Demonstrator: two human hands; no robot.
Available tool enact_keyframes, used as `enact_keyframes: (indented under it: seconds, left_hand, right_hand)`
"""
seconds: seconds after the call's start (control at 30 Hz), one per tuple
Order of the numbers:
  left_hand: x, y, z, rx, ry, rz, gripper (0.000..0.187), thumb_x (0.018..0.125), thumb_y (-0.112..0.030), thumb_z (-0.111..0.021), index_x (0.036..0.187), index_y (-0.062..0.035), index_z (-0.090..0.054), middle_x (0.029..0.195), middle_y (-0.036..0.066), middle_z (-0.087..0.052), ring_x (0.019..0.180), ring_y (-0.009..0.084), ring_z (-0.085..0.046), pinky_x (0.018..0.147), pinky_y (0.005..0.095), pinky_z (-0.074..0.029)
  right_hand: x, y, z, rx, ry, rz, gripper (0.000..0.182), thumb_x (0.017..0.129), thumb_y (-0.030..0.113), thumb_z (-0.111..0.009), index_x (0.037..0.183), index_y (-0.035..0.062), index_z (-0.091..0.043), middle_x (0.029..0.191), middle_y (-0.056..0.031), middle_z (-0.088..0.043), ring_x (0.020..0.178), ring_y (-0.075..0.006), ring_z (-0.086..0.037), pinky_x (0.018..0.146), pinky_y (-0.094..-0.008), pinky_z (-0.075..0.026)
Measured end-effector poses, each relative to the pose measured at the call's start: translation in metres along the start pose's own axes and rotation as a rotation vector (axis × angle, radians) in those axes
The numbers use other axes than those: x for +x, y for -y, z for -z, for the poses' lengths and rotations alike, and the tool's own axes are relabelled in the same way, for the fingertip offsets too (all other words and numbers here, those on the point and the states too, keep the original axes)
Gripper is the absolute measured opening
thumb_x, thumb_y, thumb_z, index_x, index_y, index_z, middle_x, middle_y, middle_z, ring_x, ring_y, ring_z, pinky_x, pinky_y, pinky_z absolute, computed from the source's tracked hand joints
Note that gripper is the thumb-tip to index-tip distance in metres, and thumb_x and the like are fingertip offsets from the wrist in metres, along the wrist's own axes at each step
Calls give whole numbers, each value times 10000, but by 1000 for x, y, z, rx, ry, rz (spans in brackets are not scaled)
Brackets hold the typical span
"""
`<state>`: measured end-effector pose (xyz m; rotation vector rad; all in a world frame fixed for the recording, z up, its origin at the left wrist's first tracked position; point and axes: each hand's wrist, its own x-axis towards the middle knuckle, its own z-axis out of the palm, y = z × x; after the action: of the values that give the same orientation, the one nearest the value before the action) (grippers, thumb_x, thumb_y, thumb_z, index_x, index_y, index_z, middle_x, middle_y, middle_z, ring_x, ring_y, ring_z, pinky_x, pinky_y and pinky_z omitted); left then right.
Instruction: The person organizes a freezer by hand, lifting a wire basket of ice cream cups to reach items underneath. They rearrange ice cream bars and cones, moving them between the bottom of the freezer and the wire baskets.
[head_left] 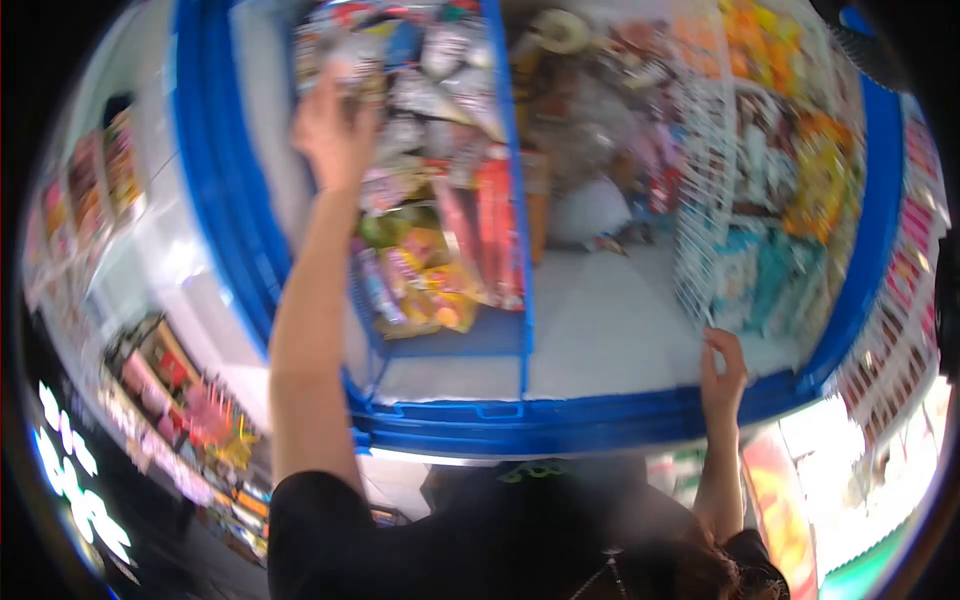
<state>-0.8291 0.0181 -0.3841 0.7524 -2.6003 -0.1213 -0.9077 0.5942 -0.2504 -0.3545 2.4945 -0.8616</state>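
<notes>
My left hand reaches to the far left part of a chest freezer with a blue rim. Its fingers are smeared by motion over a pile of wrapped ice creams, and I cannot tell whether they grip a pack. Nearer me in the same blue wire basket lie long red packs and yellow-pink packs. My right hand hovers by the near right rim, below a white wire divider, fingers loosely bent and apart with nothing between them.
Clear plastic bags lie in the freezer's middle section. Beyond the white divider are yellow packs and teal packs. Shelves of packaged goods stand at left; a white rack stands at right.
</notes>
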Motion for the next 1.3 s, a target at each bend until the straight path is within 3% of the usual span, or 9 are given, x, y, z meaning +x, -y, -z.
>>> enact_keyframes:
  seconds: [0.07,0.27,0.5,0.67,0.8,0.9,1.07,1.17,1.3]
  left_hand:
    - [-2,-7,7,17,-4,-120,742,797,-296,-761,1434,-84,-444,1273,261,-544,1144,428,-539,943,495,-459]
    - [-58,-78,43,-168,180,-130,787,837,-264,-743,1483,-38,-353,1516,218,-305,1391,387,-292,1114,492,-209]
    - [-121,-142,59,-512,475,-31,711,864,-163,-695,1471,-16,-357,1528,220,-270,1401,394,-273,1125,513,-228]
    - [-141,-161,56,-555,578,11,716,903,-209,-665,1493,-27,-302,1562,184,-220,1427,357,-251,1146,475,-227]
    - [-146,-177,73,-585,609,93,699,882,-197,-672,1467,-1,-342,1526,228,-280,1432,407,-221,1149,526,-172]
    - [-158,-182,98,-678,630,191,704,835,-128,-669,1451,8,-355,1512,224,-310,1431,402,-229,1154,515,-172]
    - [-182,-193,125,-846,598,364,670,832,-102,-637,1427,31,-360,1502,244,-315,1410,370,-281,1146,487,-215]
    - [-192,-209,132,-879,667,420,614,903,-174,-604,1420,38,-351,1473,261,-350,1384,325,-339,1095,435,-305]
    - [-211,-229,124,-1096,627,573,549,831,-171,-704,1317,-25,-496,1346,246,-460,1223,369,-464,993,477,-410]
  right_hand:
    - [-22,6,14,-86,7,-133,203,841,-21,-609,1034,11,-665,1031,-147,-655,975,-298,-638,881,-356,-490]
    - [-50,17,13,-304,-76,-19,177,778,-25,-668,945,32,-678,974,-114,-671,918,-301,-638,824,-367,-492]
    - [-54,13,7,-303,-197,10,185,729,-53,-690,900,17,-681,907,-118,-674,879,-292,-639,779,-364,-500]
    - [-13,23,-6,-187,32,-49,187,766,12,-690,953,17,-679,969,-131,-660,918,-317,-623,799,-374,-496]
    - [91,0,-84,-182,479,147,361,860,225,-660,1172,48,-621,1131,-171,-637,1051,-358,-599,898,-416,-475]
    - [166,-64,-189,-120,568,-298,571,804,342,-710,1273,41,-583,1211,-184,-614,1179,-341,-549,982,-395,-456]
    - [189,-128,-300,-314,158,-426,848,758,381,-752,1437,11,-403,1206,-220,-618,1253,-376,-496,1117,-580,-247]
    - [158,-126,-335,-353,148,-445,684,756,294,-765,1317,-14,-525,1178,-289,-610,1283,-423,-456,1025,-460,-385]
    - [130,-117,-398,189,73,-548,586,817,275,-691,1302,-19,-543,1191,-266,-600,1173,-449,-500,1014,-475,-393]
